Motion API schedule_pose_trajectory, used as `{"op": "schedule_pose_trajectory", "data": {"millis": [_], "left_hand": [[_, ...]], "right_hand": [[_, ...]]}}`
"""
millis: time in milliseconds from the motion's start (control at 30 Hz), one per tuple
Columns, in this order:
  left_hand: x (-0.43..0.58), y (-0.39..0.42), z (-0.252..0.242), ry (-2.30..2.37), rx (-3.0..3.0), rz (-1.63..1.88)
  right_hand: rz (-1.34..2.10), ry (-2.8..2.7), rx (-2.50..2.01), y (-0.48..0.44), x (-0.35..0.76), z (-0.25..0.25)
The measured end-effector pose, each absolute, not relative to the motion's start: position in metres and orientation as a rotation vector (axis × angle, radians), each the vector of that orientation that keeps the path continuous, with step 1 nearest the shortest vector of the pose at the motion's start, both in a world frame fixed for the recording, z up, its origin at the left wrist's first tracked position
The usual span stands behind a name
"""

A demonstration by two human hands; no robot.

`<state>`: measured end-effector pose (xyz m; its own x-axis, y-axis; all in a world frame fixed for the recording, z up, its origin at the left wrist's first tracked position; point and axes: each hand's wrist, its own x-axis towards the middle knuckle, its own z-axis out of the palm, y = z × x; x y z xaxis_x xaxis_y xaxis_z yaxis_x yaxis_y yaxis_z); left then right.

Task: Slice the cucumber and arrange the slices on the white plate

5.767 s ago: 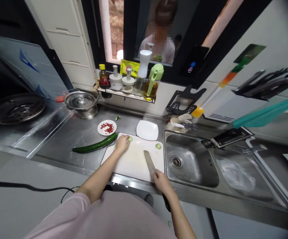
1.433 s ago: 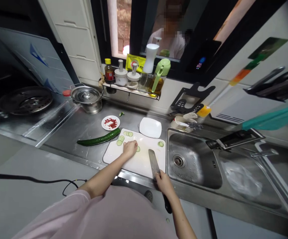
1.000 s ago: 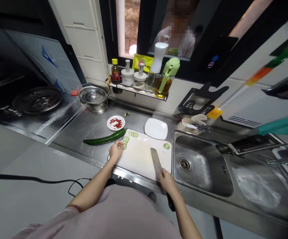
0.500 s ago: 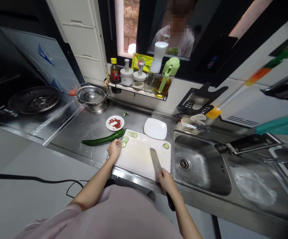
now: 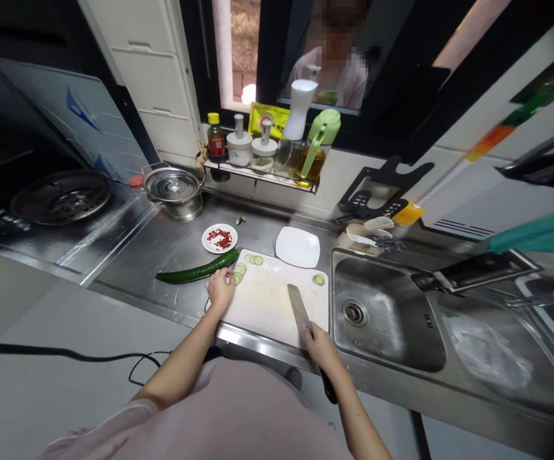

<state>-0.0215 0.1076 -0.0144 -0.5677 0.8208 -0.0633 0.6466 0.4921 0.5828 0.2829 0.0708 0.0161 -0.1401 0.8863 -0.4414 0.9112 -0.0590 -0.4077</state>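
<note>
My left hand (image 5: 220, 291) is at the left edge of the white cutting board (image 5: 267, 306), fingers bent and slightly apart, the tips close beside a row of cucumber slices (image 5: 240, 273). Whether they touch the slices I cannot tell. Behind that row lie a few more round slices (image 5: 254, 260), and a small stack of slices (image 5: 318, 280) sits at the board's far right corner. My right hand (image 5: 318, 342) is closed around a kitchen knife (image 5: 298, 306), its blade pointing away from me over the board. A whole cucumber (image 5: 195, 271) lies left of the board.
Behind the board stand a white plate (image 5: 298, 248) and a small plate of chopped red pieces (image 5: 232, 246). The sink (image 5: 382, 319) is to the right. A lidded steel pot (image 5: 181, 207) stands back left, beneath a rack (image 5: 257, 174) of bottles and jars.
The fingers of my left hand have loosened and spread a little beside the cucumber slices. My right hand and the knife look nearly unmoved. The view has shifted slightly.
</note>
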Motion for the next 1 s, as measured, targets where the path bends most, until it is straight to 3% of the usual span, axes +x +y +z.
{"op": "schedule_pose_trajectory", "data": {"millis": [200,600,1000], "left_hand": [[-0.002,0.141,-0.011,2.267,1.446,0.701],[0.017,0.21,-0.004,2.148,1.823,0.163],[0.023,0.197,-0.01,2.081,1.492,0.485]], "right_hand": [[-1.002,2.108,2.09,0.066,0.286,0.015],[-1.001,2.057,2.17,0.054,0.289,0.017],[-1.021,2.034,2.201,0.05,0.29,0.014]]}}
